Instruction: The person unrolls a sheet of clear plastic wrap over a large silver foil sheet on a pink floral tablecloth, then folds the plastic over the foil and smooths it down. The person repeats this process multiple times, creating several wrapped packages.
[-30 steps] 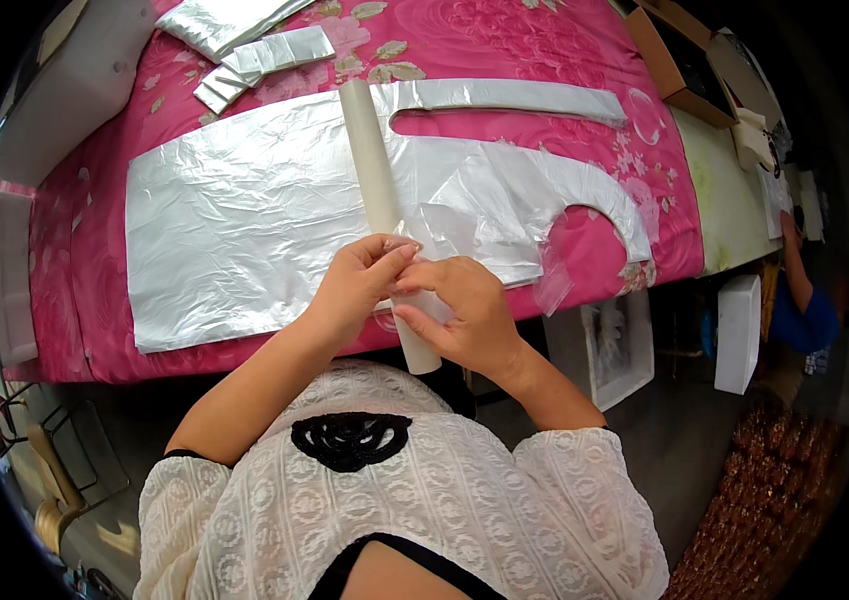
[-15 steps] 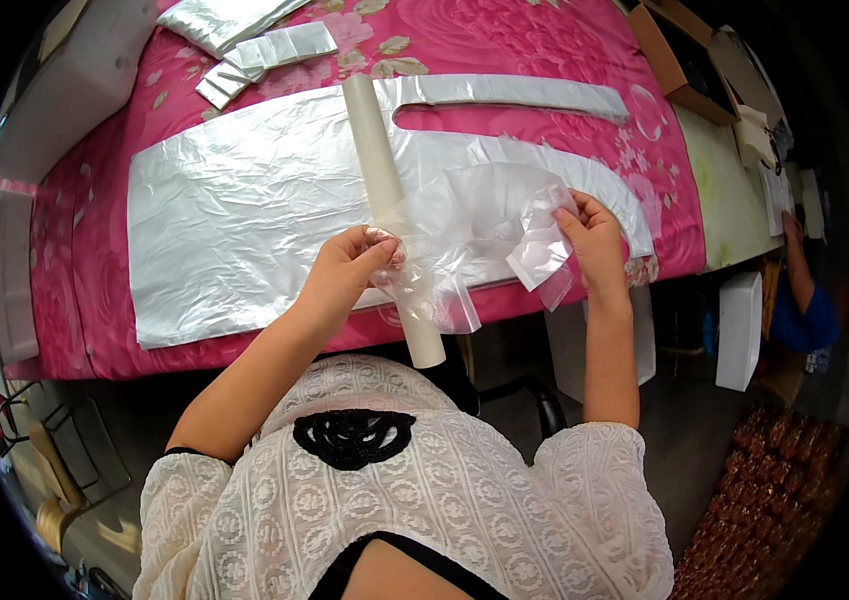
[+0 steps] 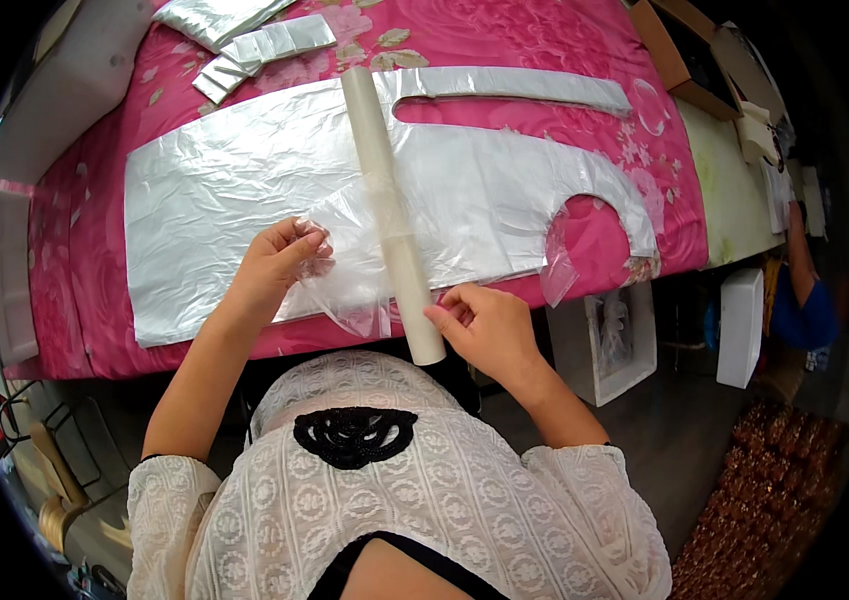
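Just right of the near end of the pale tube [image 3: 370, 130], here's the right hand [image 3: 493, 330], fingers curled, thumb and forefinger close together and up against it; whether they pinch any film, I can't tell. Left of the tube, the left hand [image 3: 277, 262] is pinching the clear film [image 3: 350, 255], which spreads from those fingertips to the tube and seems to cross it. And there's the switch! Half a second ago the right hand had that film stretched out to the tube's right; now it's drawn out to the left, and the left hand alone clearly has it. That leaves the silver sheet [image 3: 205, 210], under the tube and out to both sides, much barer on the right. Beyond the tube's far end, off to its left, small silver packets [image 3: 285, 48] lie on the pink cloth [image 3: 505, 40].
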{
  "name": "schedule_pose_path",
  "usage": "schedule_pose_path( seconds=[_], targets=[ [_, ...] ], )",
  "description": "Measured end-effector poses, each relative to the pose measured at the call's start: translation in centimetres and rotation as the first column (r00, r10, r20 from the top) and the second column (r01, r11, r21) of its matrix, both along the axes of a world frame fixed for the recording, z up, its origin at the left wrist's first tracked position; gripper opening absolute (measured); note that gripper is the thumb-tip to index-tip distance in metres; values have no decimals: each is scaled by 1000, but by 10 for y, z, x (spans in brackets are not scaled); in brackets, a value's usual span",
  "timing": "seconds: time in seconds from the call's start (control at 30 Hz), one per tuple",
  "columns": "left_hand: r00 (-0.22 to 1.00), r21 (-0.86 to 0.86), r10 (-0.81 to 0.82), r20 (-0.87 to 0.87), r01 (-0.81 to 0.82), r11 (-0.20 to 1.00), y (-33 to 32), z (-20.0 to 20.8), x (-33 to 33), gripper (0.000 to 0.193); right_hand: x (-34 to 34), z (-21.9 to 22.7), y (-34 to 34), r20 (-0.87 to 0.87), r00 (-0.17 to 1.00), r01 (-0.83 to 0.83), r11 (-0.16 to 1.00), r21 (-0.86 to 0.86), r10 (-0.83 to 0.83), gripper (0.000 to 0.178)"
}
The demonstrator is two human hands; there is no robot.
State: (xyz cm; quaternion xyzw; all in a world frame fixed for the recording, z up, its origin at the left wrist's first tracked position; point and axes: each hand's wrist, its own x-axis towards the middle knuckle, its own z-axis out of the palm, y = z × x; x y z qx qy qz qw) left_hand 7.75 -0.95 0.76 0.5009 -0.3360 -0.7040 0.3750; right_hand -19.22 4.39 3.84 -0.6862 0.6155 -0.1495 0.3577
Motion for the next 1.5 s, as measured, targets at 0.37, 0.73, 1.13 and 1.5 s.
schedule_pose_path(
  seconds=[0.37, 0.73, 1.13, 1.5],
  targets=[
    [712, 14, 59, 700, -96, 995, 13, -2, 235, 13, 23, -16, 16, -19, 995, -87, 965, 248, 94, 44],
    [545, -567, 233, 806, 595, 569, 5, 6, -6, 50, 24, -9, 19, -10, 998, -52, 952, 301, 57, 46],
    [280, -358, 224, 933, 746, 561, 10, -41, -58, 66, 15, -12, -6, 54, 971, -233, 888, 396, 231, 54],
    [219, -320, 240, 946, 762, 563, 8, -43, -59, 66, 59, -24, -182, 140, 990, -60, 960, 274, 22, 44]
  ],
)
